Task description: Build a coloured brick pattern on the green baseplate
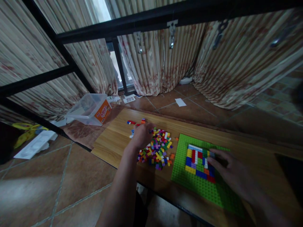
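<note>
A green baseplate (189, 186) lies on a low wooden board (113, 138), carrying a patch of coloured bricks (197, 162). My right hand (233, 173) rests flat on the plate beside that patch, fingers stretched out and touching its right edge. A loose pile of small coloured bricks (158, 149) lies left of the plate. My left hand (142, 134) reaches over the pile's far left corner with the fingers curled down; whatever they hold is hidden. Two or three stray bricks (136, 122) lie just beyond it.
A clear plastic tub with an orange label (91, 108) stands on the tiled floor at the left. White trays (35, 145) lie farther left. Black metal bars (118, 30) cross overhead, and striped curtains (153, 63) hang behind. Paper scraps (180, 102) lie on the tiles.
</note>
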Available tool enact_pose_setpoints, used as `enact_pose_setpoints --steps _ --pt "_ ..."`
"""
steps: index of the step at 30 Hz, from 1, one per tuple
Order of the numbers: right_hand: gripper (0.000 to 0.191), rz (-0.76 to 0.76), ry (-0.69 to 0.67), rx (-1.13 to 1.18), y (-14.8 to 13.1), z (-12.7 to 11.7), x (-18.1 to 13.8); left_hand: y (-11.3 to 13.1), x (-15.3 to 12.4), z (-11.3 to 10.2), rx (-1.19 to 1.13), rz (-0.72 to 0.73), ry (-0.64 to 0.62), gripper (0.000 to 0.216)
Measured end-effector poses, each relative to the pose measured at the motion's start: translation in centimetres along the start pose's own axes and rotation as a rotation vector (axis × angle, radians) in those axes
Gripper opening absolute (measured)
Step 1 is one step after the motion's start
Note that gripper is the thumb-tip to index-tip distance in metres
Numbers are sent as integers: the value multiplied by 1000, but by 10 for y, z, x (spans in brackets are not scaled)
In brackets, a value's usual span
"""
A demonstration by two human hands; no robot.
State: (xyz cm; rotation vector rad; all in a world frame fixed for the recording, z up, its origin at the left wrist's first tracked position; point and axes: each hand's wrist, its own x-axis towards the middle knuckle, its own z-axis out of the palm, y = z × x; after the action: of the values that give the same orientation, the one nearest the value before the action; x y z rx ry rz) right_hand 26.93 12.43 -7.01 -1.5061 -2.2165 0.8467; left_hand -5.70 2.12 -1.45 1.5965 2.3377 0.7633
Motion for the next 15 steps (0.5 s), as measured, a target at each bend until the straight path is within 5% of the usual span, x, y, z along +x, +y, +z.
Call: enact_pose_setpoints --steps 7,12,15 --pt "48 47 125 39 -15 -4 -3 3 -7 -6 -575 123 -68 32" --pt "34 -37 327 273 -45 3 -12 13 -10 1 -1052 -43 -223 42" --pt "29 -121 239 437 -67 18 -20 20 -11 7 -1179 -140 -247 43"
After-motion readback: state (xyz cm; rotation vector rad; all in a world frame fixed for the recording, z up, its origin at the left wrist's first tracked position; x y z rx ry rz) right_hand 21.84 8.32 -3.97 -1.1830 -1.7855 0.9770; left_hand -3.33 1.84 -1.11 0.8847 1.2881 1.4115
